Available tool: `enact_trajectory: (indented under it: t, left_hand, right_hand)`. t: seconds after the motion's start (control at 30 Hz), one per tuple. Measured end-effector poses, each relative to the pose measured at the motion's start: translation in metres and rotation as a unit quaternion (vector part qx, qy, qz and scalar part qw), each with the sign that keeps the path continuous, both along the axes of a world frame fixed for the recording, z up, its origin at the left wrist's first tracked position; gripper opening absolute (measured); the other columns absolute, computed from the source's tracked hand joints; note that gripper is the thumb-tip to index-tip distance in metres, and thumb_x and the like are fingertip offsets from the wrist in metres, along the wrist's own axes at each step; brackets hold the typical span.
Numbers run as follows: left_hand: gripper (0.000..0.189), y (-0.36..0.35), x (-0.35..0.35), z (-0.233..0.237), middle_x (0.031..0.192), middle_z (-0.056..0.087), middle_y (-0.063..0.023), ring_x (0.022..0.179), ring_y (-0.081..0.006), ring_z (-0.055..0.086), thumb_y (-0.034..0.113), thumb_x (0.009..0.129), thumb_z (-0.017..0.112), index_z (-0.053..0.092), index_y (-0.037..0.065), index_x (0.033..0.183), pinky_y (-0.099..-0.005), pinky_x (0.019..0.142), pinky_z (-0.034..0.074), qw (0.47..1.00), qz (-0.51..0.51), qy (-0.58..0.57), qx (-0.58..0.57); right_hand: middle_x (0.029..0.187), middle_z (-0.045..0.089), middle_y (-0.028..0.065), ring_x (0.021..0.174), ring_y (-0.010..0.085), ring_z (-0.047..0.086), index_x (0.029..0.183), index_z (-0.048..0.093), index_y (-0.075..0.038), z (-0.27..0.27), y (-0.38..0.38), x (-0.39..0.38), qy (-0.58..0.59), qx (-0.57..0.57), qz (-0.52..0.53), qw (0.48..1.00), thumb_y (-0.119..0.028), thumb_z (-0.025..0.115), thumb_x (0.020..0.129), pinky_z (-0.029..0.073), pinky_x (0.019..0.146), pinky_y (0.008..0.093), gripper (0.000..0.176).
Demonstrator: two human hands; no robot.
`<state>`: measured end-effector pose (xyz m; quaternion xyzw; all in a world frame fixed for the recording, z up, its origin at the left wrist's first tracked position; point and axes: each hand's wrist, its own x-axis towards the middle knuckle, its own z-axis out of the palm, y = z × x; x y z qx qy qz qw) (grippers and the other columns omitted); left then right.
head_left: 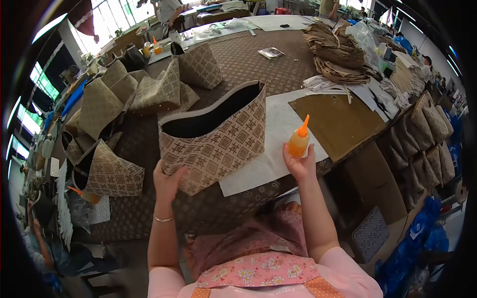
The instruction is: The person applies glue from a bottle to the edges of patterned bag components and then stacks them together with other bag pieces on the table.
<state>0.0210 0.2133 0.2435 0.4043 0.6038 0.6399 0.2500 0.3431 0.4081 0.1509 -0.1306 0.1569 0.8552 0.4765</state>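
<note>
A beige patterned bag body [218, 136] with a black lining stands on the table in front of me, its wide mouth gaping upward. At its lower left corner is my left hand [168, 180], with the thumb on the front panel and the other fingers partly hidden behind. My right hand [300, 163] is wrapped round a small squeeze bottle [298, 144] of amber liquid, held upright with its orange nozzle [304, 125] pointing up. Between bag and bottle lies a white sheet [278, 124], partly under the bag.
More patterned bag bodies [117, 171] are grouped at the left, with another orange-tipped bottle [88, 196] beside them. A brown board [338, 119] and stacked brown pieces [335, 49] lie right. Finished-looking bags [422, 134] hang past the table edge. Other people [168, 12] stand beyond.
</note>
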Motion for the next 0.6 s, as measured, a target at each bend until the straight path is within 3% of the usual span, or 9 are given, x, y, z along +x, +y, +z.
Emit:
enact_trajectory:
  t: [0.03, 0.1, 0.13, 0.27, 0.33, 0.4, 0.5, 0.57, 0.6]
  left_hand:
    - [0.027, -0.013, -0.011, 0.020, 0.096, 0.064, -0.0066, 0.082, -0.0114, 0.059, -0.001, 0.073, 0.071, 0.059, -0.001, 0.097, -0.0275, 0.072, 0.049, 1.000, 0.013, 0.014, 0.001]
    - [0.022, -0.044, -0.042, 0.053, 0.082, 0.060, -0.0023, 0.074, -0.0105, 0.056, -0.002, 0.072, 0.071, 0.061, 0.001, 0.090, -0.0274, 0.068, 0.047, 0.979, 0.046, 0.197, 0.007]
    - [0.021, -0.057, -0.049, 0.077, 0.072, 0.053, -0.0010, 0.068, -0.0124, 0.052, -0.001, 0.065, 0.074, 0.061, 0.002, 0.081, -0.0277, 0.065, 0.045, 0.956, 0.075, 0.283, 0.004]
    - [0.025, -0.096, -0.036, 0.175, 0.074, 0.054, -0.0030, 0.071, -0.0160, 0.055, 0.003, 0.055, 0.076, 0.061, 0.003, 0.074, -0.0305, 0.072, 0.044, 0.897, 0.073, 0.434, -0.050]
    - [0.029, -0.102, -0.036, 0.196, 0.076, 0.056, -0.0033, 0.073, -0.0188, 0.057, 0.008, 0.048, 0.077, 0.060, 0.003, 0.072, -0.0336, 0.080, 0.043, 0.816, -0.002, 0.575, -0.069]
    - [0.030, -0.095, -0.031, 0.201, 0.078, 0.057, -0.0030, 0.076, -0.0194, 0.057, 0.011, 0.049, 0.077, 0.061, 0.004, 0.074, -0.0352, 0.083, 0.042, 0.798, -0.039, 0.594, -0.091]
    - [0.039, -0.085, -0.034, 0.189, 0.087, 0.059, -0.0050, 0.087, -0.0234, 0.058, 0.017, 0.051, 0.079, 0.062, 0.005, 0.083, -0.0374, 0.087, 0.042, 0.759, -0.124, 0.616, -0.170]
    - [0.048, -0.079, -0.032, 0.182, 0.093, 0.059, -0.0087, 0.092, -0.0275, 0.056, 0.020, 0.049, 0.082, 0.062, 0.005, 0.090, -0.0379, 0.087, 0.043, 0.822, -0.068, 0.548, -0.141]
    - [0.054, -0.076, -0.036, 0.180, 0.096, 0.058, -0.0116, 0.094, -0.0301, 0.056, 0.021, 0.047, 0.083, 0.061, 0.003, 0.092, -0.0378, 0.085, 0.044, 0.822, -0.080, 0.545, -0.145]
  right_hand:
    - [0.111, 0.056, 0.0143, 0.103, 0.0321, 0.054, 0.117, 0.050, -0.004, -0.011, 0.010, -0.007, -0.008, -0.021, -0.043, 0.999, -0.047, 0.050, 0.089, 0.047, 0.090, 0.0428, 0.051]
    - [0.113, 0.056, 0.0115, 0.102, 0.0310, 0.053, 0.117, 0.051, -0.006, -0.026, 0.024, -0.004, 0.040, 0.002, -0.038, 0.998, -0.041, 0.051, 0.089, 0.048, 0.089, 0.0407, 0.045]
    - [0.114, 0.056, 0.0109, 0.104, 0.0294, 0.052, 0.116, 0.052, -0.006, -0.010, 0.016, -0.003, 0.018, -0.008, -0.025, 0.999, -0.033, 0.054, 0.087, 0.048, 0.088, 0.0397, 0.039]
    - [0.119, 0.054, 0.0110, 0.111, 0.0308, 0.050, 0.119, 0.049, -0.005, 0.016, -0.026, -0.004, 0.039, 0.082, 0.063, 0.994, -0.023, 0.066, 0.076, 0.046, 0.092, 0.0414, 0.050]
    - [0.125, 0.048, 0.0126, 0.119, 0.0327, 0.045, 0.124, 0.044, -0.004, 0.030, -0.042, -0.009, 0.020, 0.103, 0.076, 0.992, -0.019, 0.067, 0.073, 0.042, 0.097, 0.0445, 0.058]
    - [0.131, 0.043, 0.0141, 0.124, 0.0340, 0.041, 0.131, 0.038, -0.005, 0.043, -0.058, -0.007, -0.020, 0.314, 0.139, 0.939, -0.016, 0.067, 0.073, 0.039, 0.100, 0.0475, 0.065]
    - [0.133, 0.040, 0.0159, 0.125, 0.0343, 0.039, 0.134, 0.035, -0.006, 0.063, -0.077, -0.007, -0.048, 0.350, 0.146, 0.924, -0.015, 0.069, 0.073, 0.037, 0.102, 0.0495, 0.071]
    - [0.135, 0.039, 0.0153, 0.127, 0.0331, 0.038, 0.136, 0.033, -0.007, 0.066, -0.087, -0.004, -0.085, 0.369, 0.128, 0.917, -0.018, 0.070, 0.073, 0.038, 0.101, 0.0495, 0.074]
    - [0.136, 0.037, 0.0148, 0.128, 0.0319, 0.036, 0.137, 0.031, -0.007, 0.065, -0.092, -0.002, -0.112, 0.398, 0.115, 0.903, -0.021, 0.072, 0.074, 0.039, 0.100, 0.0496, 0.077]
